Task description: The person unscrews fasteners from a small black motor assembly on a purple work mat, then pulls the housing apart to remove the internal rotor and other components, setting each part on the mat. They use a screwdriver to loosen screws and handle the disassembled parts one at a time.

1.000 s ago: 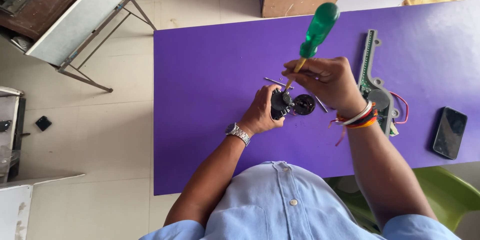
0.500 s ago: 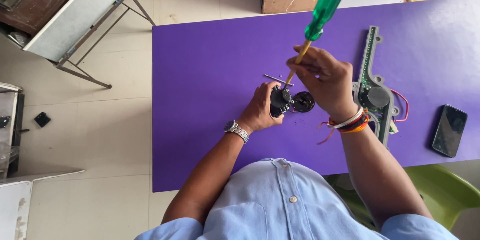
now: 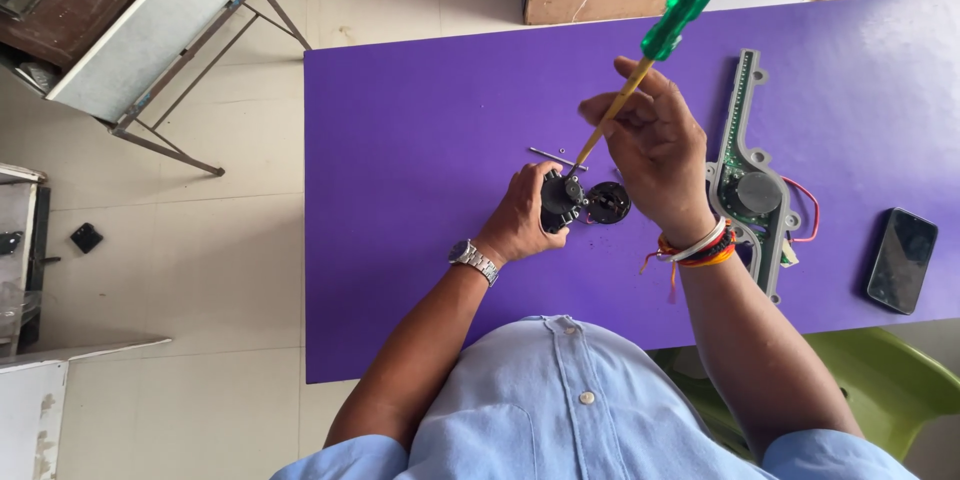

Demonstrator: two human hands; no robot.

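A small black motor part is gripped on a purple bench while a screwdriver is set against it.

The black motor part [image 3: 575, 202] is clasped by the left hand [image 3: 525, 215], fingers curled around it near the bench [image 3: 420, 140] centre. The green-handled screwdriver [image 3: 660, 35] is pinched at its shaft by the right hand [image 3: 655, 145], tip touching the part. A grey circuit-board assembly [image 3: 748, 175] and a dark phone [image 3: 901, 260] lie to the right.
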